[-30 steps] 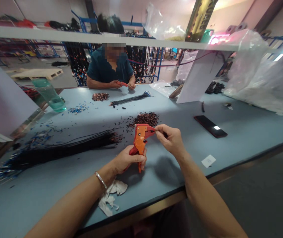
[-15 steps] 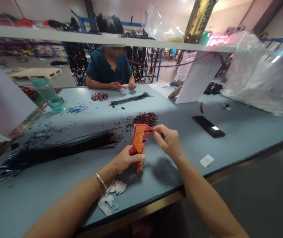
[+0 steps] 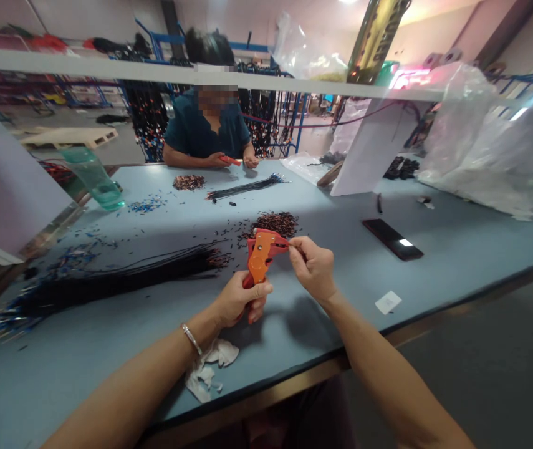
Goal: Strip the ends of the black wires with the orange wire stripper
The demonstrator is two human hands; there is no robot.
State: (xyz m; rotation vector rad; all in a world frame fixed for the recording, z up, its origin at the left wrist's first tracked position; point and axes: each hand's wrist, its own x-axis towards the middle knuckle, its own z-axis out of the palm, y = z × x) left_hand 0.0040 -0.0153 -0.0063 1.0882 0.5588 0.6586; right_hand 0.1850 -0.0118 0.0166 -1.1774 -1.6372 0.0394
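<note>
My left hand [image 3: 242,298] is wrapped round the handles of an orange and red wire stripper [image 3: 260,257], whose jaws point to the right. Close against the jaw tip, my right hand [image 3: 312,265] is pinched; what lies between its fingertips is too small to make out. Behind the tool is a pile of short dark and coppery cut pieces [image 3: 275,223]. To the left of my left hand stretches a thick bundle of black wires [image 3: 121,274], with blue and white ends at its far left.
Across the table a co-worker [image 3: 207,128] holds a red tool, with a smaller wire bundle [image 3: 245,186] in front. A phone [image 3: 392,239] and a white paper slip [image 3: 388,302] lie at right. Crumpled tissue [image 3: 212,368] sits near the front edge. A green bottle [image 3: 93,181] stands at left.
The wire stripper has tilted, its handles swinging left and closing together in my left hand. My right hand has stayed almost in place at the jaws.
</note>
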